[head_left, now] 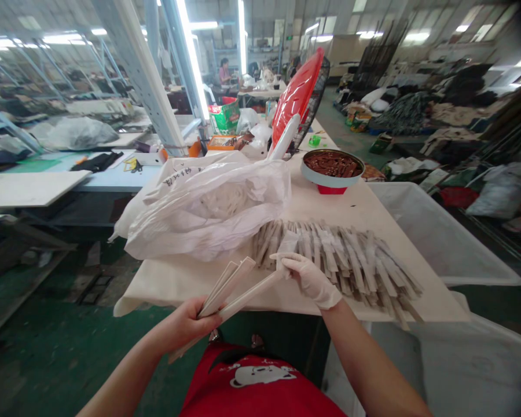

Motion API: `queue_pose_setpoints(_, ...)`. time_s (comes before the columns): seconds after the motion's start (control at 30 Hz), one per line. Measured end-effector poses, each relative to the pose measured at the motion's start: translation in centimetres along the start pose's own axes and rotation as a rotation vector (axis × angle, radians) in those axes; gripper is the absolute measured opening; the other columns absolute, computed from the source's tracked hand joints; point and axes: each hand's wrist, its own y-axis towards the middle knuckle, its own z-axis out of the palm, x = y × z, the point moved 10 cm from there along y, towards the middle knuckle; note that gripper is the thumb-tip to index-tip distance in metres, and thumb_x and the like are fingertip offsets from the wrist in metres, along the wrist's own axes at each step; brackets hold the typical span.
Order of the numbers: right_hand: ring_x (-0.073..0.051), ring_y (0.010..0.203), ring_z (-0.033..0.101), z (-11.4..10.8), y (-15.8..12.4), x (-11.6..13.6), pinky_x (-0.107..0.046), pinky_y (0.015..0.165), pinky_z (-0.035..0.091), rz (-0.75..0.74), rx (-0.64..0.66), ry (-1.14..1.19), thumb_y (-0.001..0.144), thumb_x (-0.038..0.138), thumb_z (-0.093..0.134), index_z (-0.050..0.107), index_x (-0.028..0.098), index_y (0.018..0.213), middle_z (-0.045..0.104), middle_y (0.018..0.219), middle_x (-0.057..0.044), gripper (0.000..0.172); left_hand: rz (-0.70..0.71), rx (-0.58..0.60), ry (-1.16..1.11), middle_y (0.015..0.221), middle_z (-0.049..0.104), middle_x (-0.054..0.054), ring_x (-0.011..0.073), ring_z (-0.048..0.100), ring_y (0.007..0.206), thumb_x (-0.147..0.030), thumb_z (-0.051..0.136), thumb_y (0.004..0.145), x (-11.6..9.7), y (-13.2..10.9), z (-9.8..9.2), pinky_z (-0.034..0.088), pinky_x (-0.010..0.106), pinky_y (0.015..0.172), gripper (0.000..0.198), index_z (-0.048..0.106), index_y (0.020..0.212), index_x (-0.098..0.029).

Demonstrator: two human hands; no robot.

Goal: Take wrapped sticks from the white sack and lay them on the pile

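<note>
My left hand [195, 321] is bare and closed around a few long, flat, pale strips [232, 284]. One of them slants to the right, up to my right hand [308, 278], which wears a thin white glove. My right thumb and fingers pinch around that strip's far end, where a whitish translucent piece [287, 246] shows; I cannot make out how it is joined. Right beside this hand lies a wide row of similar grey-beige strips [351, 260], heaped over one another with whitish bands across them. A large white plastic bag [208, 208] lies open behind my hands, with pale material inside.
On the cream-covered table [373, 214] stand a round tin [332, 165] of brown pieces and a red fan-like object [297, 92]. A green box [226, 116] is farther back. White bins [443, 231] flank the table's right side. A person [224, 72] sits in the distance.
</note>
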Motion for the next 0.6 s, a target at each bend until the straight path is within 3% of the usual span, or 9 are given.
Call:
queue_pose_setpoints(0.23, -0.008, 0.052, 0.038, -0.9, 0.3, -1.4, -0.025, 0.052, 0.026, 0.010, -0.097, 0.075, 0.065, 0.042, 0.072, 0.062, 0.017, 0.065, 0.053, 0.059, 0.003, 0.027, -0.025, 0.007, -0.058, 0.067, 0.052, -0.002, 0.0104, 0.044, 0.060, -0.042, 0.056, 0.071, 0.3, -0.1, 0.2, 0.036, 0.020, 0.056, 0.037, 0.061, 0.093, -0.013)
queue_pose_setpoints(0.4, -0.008, 0.052, 0.038, -0.3, 0.2, -1.9, -0.024, 0.053, 0.028, 0.014, -0.107, 0.093, 0.068, 0.043, 0.071, 0.059, 0.017, 0.065, 0.050, 0.057, 0.003, 0.029, -0.024, -0.042, -0.055, 0.062, 0.046, -0.003, 0.0098, 0.040, 0.056, -0.042, 0.054, 0.072, 0.9, 0.2, 0.4, 0.032, 0.021, 0.051, 0.036, 0.059, 0.090, -0.012)
queue_pose_setpoints(0.5, -0.008, 0.053, 0.038, 1.6, -0.3, -2.0, -0.024, 0.052, 0.028, -0.001, -0.140, 0.068, 0.066, 0.044, 0.071, 0.062, 0.017, 0.071, 0.052, 0.061, 0.003, 0.030, 0.018, -0.104, -0.022, 0.061, 0.045, -0.003, 0.0103, 0.040, 0.057, -0.040, 0.053, 0.073, 0.7, 1.3, 0.6, 0.032, 0.021, 0.051, 0.032, 0.058, 0.087, -0.012)
queue_pose_setpoints(0.6, -0.009, 0.055, 0.040, 5.3, -1.2, -2.5, -0.024, 0.054, 0.030, 0.009, -0.091, 0.000, 0.062, 0.046, 0.072, 0.064, 0.017, 0.071, 0.054, 0.063, 0.002, 0.032, 0.142, -0.250, -0.031, 0.072, 0.054, -0.001, 0.0131, 0.047, 0.067, -0.035, 0.054, 0.073, -0.8, 2.6, 0.0, 0.039, 0.023, 0.062, 0.031, 0.057, 0.093, -0.013)
